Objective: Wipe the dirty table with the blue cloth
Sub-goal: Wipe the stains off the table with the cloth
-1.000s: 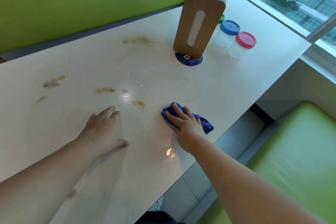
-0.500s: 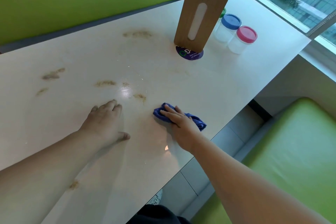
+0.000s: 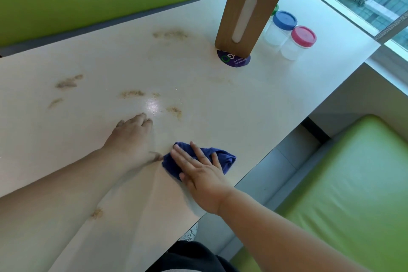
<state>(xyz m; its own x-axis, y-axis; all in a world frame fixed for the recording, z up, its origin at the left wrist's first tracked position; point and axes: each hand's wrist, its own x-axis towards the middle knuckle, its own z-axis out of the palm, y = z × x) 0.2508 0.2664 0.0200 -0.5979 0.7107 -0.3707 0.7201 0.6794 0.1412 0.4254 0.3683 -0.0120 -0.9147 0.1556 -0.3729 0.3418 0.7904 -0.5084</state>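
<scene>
The white table [image 3: 276,99] carries several brown smears, among them one near my fingers [image 3: 174,111], one in the middle [image 3: 132,93], one at the left [image 3: 68,81] and one at the back [image 3: 171,34]. A crumpled blue cloth [image 3: 227,159] lies near the table's right front edge. My right hand [image 3: 198,168] presses flat on the cloth, fingers spread. My left hand [image 3: 130,139] rests palm down on the table just left of the cloth, holding nothing.
A wooden tissue box [image 3: 248,9] stands upright on a purple round sticker [image 3: 234,60] at the back right. Beside it stand two clear jars, one with a blue lid [image 3: 284,20] and one with a pink lid [image 3: 303,36]. A green bench seat [image 3: 353,183] sits below on the right.
My right hand has slid the blue cloth left and toward me, close to my left hand. My left hand has stayed in place on the table.
</scene>
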